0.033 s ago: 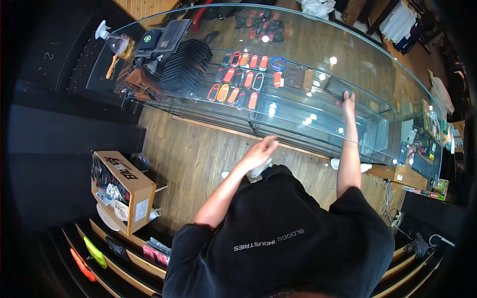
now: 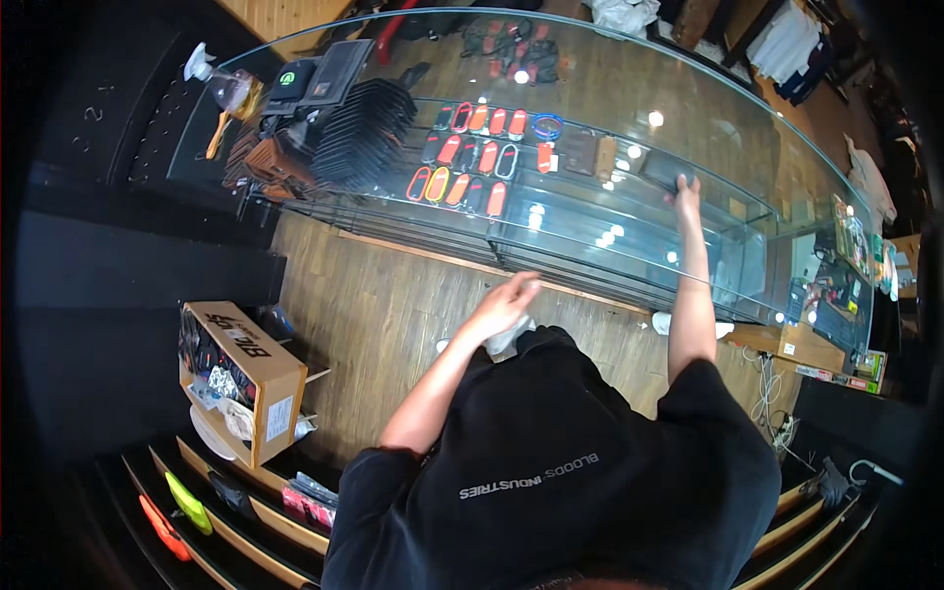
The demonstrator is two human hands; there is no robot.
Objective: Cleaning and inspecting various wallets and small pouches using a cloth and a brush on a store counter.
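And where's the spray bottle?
In the head view's upper left, the spray bottle is at the glass counter's left end, next to a brown handle.

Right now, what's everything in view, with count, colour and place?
display case: 1, clear glass, centre
small packets: about 16, mostly red or black, mid-case
ring: 1, blue, beside packets
brown items: 2, brown, right of ring
flat item: 1, dark, right of brown items
spray bottle: 1, white-topped, case's left end
cardboard box: 1, brown, floor left
clothes: several, white and dark, upper right
person's shirt: 1, black, lower centre
left hand: 1, bare, before case
right hand: 1, bare, at flat item
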